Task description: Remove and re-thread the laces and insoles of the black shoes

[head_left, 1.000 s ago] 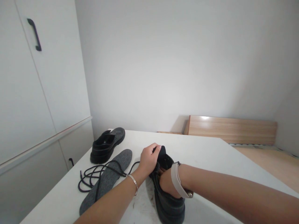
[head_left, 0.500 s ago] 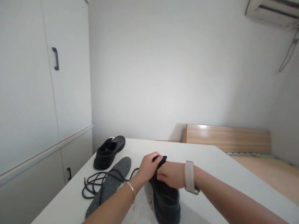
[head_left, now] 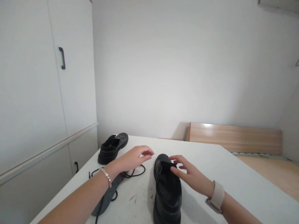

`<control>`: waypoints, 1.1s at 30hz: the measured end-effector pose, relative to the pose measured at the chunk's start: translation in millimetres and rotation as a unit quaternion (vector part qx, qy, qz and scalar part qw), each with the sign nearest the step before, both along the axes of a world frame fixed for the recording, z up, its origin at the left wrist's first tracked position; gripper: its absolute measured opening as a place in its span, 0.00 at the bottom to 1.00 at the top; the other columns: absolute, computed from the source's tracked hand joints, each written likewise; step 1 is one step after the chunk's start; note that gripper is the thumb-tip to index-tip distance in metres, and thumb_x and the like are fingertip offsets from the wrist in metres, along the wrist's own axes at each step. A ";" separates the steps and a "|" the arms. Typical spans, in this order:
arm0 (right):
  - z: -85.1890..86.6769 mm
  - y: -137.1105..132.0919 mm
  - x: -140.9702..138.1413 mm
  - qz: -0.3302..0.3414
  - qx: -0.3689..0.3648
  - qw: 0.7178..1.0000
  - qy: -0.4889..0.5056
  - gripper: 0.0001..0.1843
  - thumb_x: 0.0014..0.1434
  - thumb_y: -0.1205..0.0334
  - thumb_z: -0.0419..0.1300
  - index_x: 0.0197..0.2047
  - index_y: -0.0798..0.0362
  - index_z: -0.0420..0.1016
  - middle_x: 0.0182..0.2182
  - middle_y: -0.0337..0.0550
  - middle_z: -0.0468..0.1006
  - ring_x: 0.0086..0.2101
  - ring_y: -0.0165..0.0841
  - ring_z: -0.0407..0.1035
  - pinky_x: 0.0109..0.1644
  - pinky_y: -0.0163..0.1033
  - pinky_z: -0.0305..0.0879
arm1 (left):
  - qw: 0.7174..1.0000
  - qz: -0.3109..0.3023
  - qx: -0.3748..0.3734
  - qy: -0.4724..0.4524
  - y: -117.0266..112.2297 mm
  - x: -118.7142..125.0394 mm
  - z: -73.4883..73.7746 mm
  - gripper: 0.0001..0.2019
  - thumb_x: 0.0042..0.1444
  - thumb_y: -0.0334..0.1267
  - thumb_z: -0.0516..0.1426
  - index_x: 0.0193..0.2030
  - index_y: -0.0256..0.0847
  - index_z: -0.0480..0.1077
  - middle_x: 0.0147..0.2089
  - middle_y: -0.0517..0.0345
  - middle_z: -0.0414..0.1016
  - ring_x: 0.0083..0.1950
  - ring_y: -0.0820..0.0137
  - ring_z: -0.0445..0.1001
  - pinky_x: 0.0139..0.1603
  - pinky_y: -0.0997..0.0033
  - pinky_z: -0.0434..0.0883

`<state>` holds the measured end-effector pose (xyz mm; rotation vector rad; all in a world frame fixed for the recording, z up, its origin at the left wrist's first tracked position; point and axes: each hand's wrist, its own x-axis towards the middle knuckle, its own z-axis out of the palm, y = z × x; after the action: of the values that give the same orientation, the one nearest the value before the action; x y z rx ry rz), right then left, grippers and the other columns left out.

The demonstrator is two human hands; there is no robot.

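A black leather shoe (head_left: 168, 202) stands on the white table, its heel toward me, its opening bare of laces and its tongue (head_left: 167, 165) raised. At its right side, my right hand (head_left: 189, 172) has thumb and fingers on either side of the tongue's edge, in a loose hold. My left hand (head_left: 134, 157) hovers to the left of the shoe, fingers gently curved and apart, with nothing in it. Under my left forearm lie a grey felt insole (head_left: 108, 197), partly hidden, and a black shoelace (head_left: 136, 175) in loose loops.
A second black shoe (head_left: 112, 147) stands at the table's far left corner. White cabinets (head_left: 77, 93) rise on the left. A wooden headboard (head_left: 235, 137) and bed lie beyond the right edge of the table (head_left: 205, 155). Dark specks mark the tabletop beside the near shoe.
Both hands have come apart. My left hand has let go of the shoe's tongue and moved left; my right hand has come out of the shoe's opening to its right side. The lace has shifted.
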<state>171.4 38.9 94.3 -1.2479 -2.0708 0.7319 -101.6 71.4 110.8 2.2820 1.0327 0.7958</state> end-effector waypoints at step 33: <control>39.4 -12.5 -70.2 0.041 -0.158 0.816 0.555 0.12 0.47 0.57 0.71 0.33 0.54 0.77 0.34 0.39 0.73 0.33 0.28 0.67 0.37 0.34 0.64 | 0.938 0.109 0.128 0.302 -52.8 5.1 -8.9 0.05 0.66 0.38 0.57 0.44 0.41 0.72 0.47 0.52 0.76 0.50 0.60 0.75 0.52 0.60 0.69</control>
<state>101.3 26.4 133.7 -0.5727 -1.0336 1.4466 -96.4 18.6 101.8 2.7537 1.5478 0.3102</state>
